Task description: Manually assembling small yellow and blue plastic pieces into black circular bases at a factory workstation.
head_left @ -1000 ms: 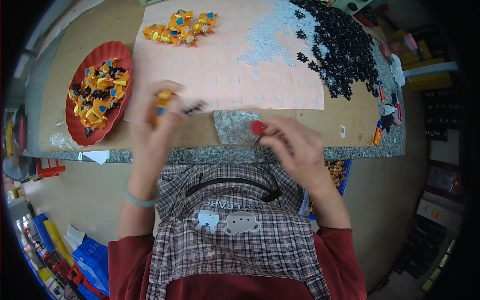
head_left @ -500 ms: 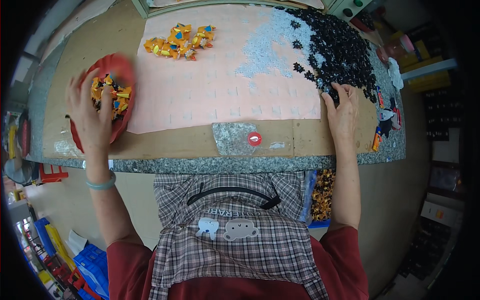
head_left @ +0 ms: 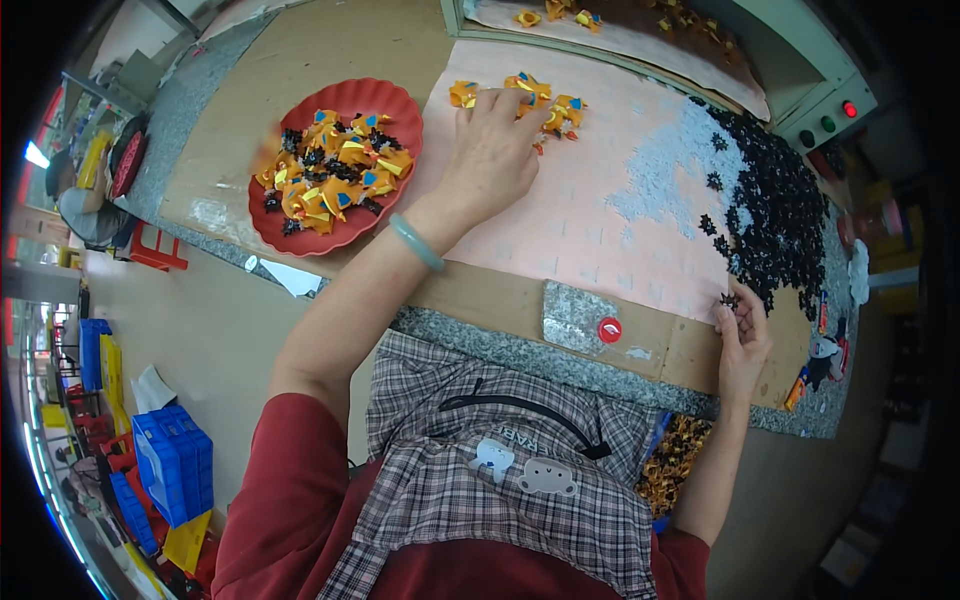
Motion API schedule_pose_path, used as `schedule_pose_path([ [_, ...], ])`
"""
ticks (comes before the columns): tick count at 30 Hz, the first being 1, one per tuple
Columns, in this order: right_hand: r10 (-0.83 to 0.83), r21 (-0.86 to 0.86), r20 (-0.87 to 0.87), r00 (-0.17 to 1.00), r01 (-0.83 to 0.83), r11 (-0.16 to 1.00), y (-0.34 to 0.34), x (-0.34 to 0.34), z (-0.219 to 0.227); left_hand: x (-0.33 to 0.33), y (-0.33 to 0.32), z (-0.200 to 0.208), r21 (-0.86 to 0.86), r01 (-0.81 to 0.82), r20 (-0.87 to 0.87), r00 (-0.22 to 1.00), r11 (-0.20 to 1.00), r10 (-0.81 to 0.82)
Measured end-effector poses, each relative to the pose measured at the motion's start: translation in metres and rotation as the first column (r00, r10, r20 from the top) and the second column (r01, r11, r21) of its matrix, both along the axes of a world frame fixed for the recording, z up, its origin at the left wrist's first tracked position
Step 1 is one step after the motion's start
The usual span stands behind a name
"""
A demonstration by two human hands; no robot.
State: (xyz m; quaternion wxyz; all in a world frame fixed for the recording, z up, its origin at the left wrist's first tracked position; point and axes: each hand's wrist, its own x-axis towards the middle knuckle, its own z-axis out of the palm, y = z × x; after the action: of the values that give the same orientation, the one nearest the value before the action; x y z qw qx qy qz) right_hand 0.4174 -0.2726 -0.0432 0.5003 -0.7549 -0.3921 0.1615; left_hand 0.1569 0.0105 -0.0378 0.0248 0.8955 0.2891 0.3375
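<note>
My left hand [head_left: 492, 150] reaches over a small cluster of orange plastic figure pieces [head_left: 568, 108] with blue and yellow parts. Its fingers are bent down around one of the orange pieces, and the fingertips are partly hidden. To its left stands a red scalloped bowl [head_left: 410, 120], holding a mix of orange pieces and black spiky ones. An orange blur [head_left: 268, 150] shows at the bowl's left rim. Beside the sheet's near right corner, my right hand [head_left: 745, 335] pinches a small black star-shaped piece [head_left: 728, 300] between thumb and fingers.
A pink sheet [head_left: 530, 235] covers the cardboard-topped table. White star pieces [head_left: 665, 175] and a large heap of black ones [head_left: 785, 215] lie at right. A machine opening with a shelf [head_left: 640, 45] stands behind. A red cap [head_left: 610, 329] sits near the front edge.
My left hand has moved right from the bowl to the orange cluster. The right hand now holds a black star piece away from the heap. The whole view has turned and shifted.
</note>
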Motion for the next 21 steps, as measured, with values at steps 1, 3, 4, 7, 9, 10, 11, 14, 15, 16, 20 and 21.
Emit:
schedule_pose_path([
  [1,0.011,-0.003,-0.02,1.0,-0.011,1.0,0.001,-0.005,0.002,0.003,0.002,0.0,0.029,-0.013,-0.032,0.999,0.999,0.014],
  [3,0.023,-0.007,-0.041,0.999,-0.024,1.0,0.002,-0.011,0.005,0.006,0.005,-0.002,0.084,-0.034,-0.093,0.995,0.996,0.042],
  [4,0.045,0.017,-0.093,0.995,-0.043,0.999,0.002,-0.013,0.006,0.005,0.008,-0.004,0.084,-0.036,-0.094,0.995,0.996,0.043],
  [7,0.078,0.063,-0.196,0.977,-0.067,0.996,0.0,-0.021,0.008,0.006,0.014,-0.005,-0.001,0.069,-0.093,0.993,0.998,-0.068],
  [9,0.116,0.079,-0.227,0.967,-0.1,0.992,-0.001,-0.026,0.009,0.002,0.011,-0.008,-0.061,0.074,-0.059,0.995,0.995,-0.078],
  [10,0.137,0.089,-0.241,0.961,-0.119,0.989,0.0,-0.029,0.01,-0.001,0.008,-0.007,-0.115,0.079,-0.023,0.996,0.99,-0.082],
  [11,0.14,0.089,-0.243,0.96,-0.122,0.989,0.0,-0.031,0.011,-0.003,0.005,-0.006,-0.168,0.084,0.013,0.996,0.982,-0.083],
  [14,0.194,0.048,-0.325,0.926,-0.188,0.981,0.0,-0.04,0.014,-0.009,0.001,-0.012,-0.191,0.136,0.105,0.987,0.972,-0.118],
  [15,0.207,0.052,-0.325,0.923,-0.201,0.978,0.002,-0.046,0.017,-0.013,0.0,-0.011,-0.197,0.159,0.152,0.98,0.967,-0.13],
  [16,0.262,0.106,-0.35,0.899,-0.24,0.965,0.002,-0.053,0.022,-0.017,-0.002,-0.009,-0.193,0.145,0.151,0.982,0.97,-0.117],
  [20,0.569,0.4,-0.332,0.752,-0.433,0.807,-0.002,-0.103,0.062,-0.027,-0.02,0.002,-0.362,0.145,0.342,0.939,0.921,-0.014],
  [21,0.652,0.508,-0.335,0.68,-0.453,0.733,-0.008,-0.119,0.076,-0.027,-0.024,0.002,-0.487,0.178,0.403,0.914,0.855,0.04],
])
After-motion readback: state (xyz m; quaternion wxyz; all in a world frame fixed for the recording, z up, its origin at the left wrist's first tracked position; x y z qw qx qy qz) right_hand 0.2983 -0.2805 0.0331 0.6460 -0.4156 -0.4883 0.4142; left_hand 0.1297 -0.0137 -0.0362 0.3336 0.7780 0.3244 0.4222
